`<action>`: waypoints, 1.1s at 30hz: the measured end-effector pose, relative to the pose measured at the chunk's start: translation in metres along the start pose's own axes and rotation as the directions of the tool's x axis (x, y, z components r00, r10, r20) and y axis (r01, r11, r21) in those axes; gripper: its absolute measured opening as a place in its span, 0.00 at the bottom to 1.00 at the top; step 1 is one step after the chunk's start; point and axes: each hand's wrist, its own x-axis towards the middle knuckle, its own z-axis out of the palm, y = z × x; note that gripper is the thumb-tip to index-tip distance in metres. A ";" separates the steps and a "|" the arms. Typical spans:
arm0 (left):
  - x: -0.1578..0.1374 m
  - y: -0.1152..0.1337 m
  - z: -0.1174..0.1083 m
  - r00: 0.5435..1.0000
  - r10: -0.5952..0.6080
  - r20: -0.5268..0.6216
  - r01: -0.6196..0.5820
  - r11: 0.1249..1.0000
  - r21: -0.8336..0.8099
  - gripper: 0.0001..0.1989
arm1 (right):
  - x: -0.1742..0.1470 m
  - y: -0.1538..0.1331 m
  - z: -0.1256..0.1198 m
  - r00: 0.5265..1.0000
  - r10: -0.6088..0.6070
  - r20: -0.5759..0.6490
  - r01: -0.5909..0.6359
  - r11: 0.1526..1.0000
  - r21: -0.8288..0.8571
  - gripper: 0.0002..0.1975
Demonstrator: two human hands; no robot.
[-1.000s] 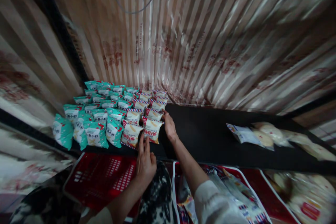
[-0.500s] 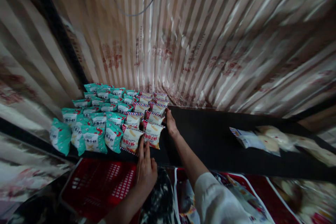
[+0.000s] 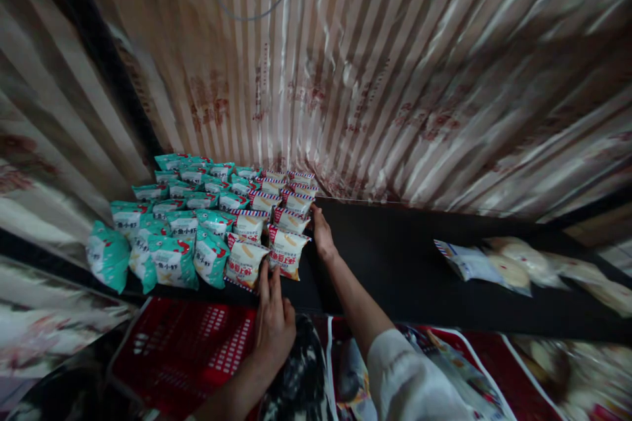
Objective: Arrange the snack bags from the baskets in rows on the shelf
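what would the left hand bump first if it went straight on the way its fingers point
The left hand would likely meet the front cream snack packets, directly ahead; whether they touch is hard to judge.

Beyond the left hand's fingers [image 3: 264, 284], rear pillow-shaped, shiny teal-and-white bags [image 3: 218, 171] show me only their tops above nearer ones. Low and right of the right hand's fingers [image 3: 317, 218], a pale, clear-wrapped bundle [image 3: 585, 371] blurs, cut off at the view's edge.

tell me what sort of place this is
Probably a small shop or stockroom: puffy teal plastic snack packets and cream plastic packets with red lettering sit in rows on a long, flat black shelf.
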 end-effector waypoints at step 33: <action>-0.090 0.063 0.033 0.922 0.057 0.384 -0.028 0.996 -0.080 0.26 | -0.191 -0.013 -0.150 0.996 0.090 -0.022 -0.093 0.964 -0.250 0.22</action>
